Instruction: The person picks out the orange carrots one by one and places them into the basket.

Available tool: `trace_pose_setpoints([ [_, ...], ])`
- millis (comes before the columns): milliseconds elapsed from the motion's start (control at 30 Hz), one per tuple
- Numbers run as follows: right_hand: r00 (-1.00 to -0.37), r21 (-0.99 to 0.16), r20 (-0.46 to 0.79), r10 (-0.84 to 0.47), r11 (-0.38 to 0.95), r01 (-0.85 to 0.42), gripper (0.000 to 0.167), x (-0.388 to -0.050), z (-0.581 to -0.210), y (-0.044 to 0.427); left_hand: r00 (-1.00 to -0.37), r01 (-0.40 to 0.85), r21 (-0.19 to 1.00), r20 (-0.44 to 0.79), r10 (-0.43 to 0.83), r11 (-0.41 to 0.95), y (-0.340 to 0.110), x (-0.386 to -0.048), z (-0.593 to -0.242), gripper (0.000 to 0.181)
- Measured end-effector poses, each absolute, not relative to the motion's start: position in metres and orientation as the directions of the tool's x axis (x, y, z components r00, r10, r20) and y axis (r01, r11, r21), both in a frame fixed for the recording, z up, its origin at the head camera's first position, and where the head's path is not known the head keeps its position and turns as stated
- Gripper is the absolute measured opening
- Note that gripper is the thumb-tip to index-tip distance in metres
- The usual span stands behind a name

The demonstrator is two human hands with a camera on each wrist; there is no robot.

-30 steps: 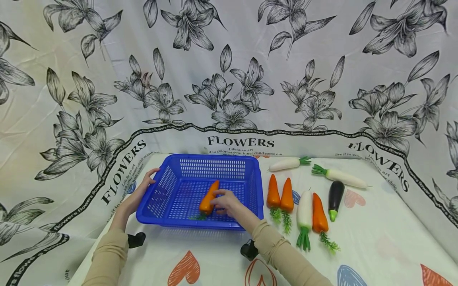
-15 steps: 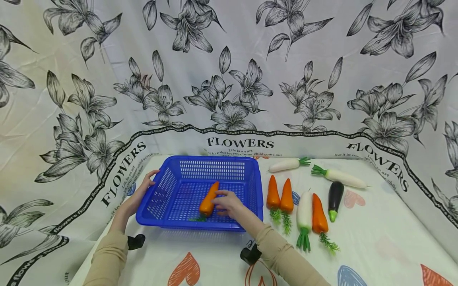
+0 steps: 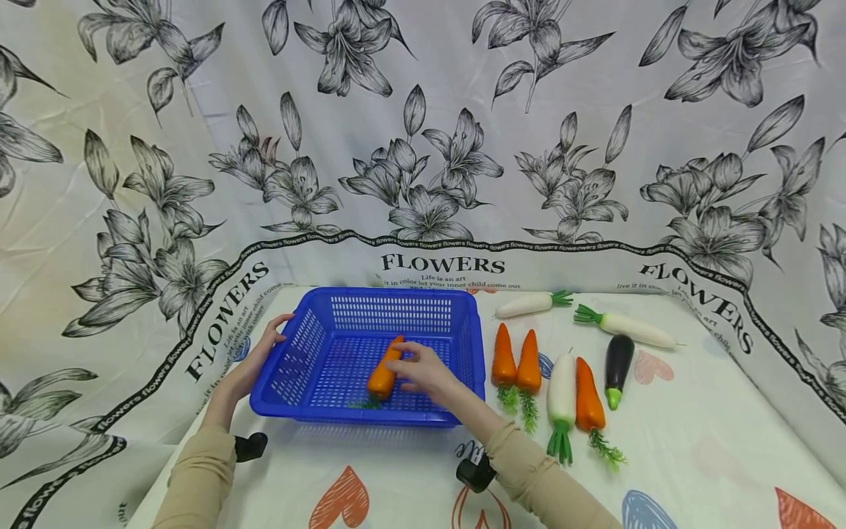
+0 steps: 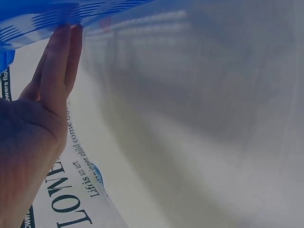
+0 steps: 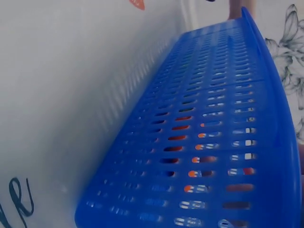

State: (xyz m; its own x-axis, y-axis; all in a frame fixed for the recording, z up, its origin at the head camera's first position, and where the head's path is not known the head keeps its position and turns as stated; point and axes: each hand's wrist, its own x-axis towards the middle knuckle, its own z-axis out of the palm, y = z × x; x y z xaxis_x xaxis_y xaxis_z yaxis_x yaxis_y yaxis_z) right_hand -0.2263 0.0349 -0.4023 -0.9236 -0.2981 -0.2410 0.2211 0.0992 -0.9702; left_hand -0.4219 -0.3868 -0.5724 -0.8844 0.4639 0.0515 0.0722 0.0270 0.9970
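Observation:
An orange carrot with green leaves lies slantwise on the floor of the blue slotted basket. My right hand is over the basket, its fingertips at the carrot's right side; whether they touch it I cannot tell. Through the slots of the basket wall in the right wrist view, bits of orange show; that hand is mostly hidden there. My left hand rests against the outside of the basket's left wall. In the left wrist view, the left hand has straight fingers that touch the basket.
Right of the basket lie two carrots, a white radish, another carrot and an eggplant. Behind them are two more white radishes. A flower-printed curtain hangs behind the patterned tablecloth.
My right hand has shifted slightly, with its fingertips now over the carrot's right edge, and the right forearm has moved a little right. The left hand, basket and carrot stay put.

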Motion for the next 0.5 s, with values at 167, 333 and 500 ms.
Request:
trace_pose_setpoints([
  [167,-0.918,-0.976,-0.212,-0.334,0.116,0.183,0.056,-0.224,-0.399,0.043,-0.933,-0.043,0.956,-0.141,0.330,0.289,-0.331,-0.323,-0.470,0.056],
  [333,-0.916,-0.976,-0.199,-0.349,0.159,0.151,0.055,-0.221,-0.397,0.050,-0.940,-0.082,0.949,-0.175,0.294,0.304,-0.295,-0.280,-0.414,0.054],
  [500,-0.912,-0.976,-0.186,-0.365,0.178,0.128,0.054,-0.219,-0.395,0.057,-0.937,-0.065,0.949,-0.164,0.307,0.309,-0.295,-0.277,-0.411,0.049],
])
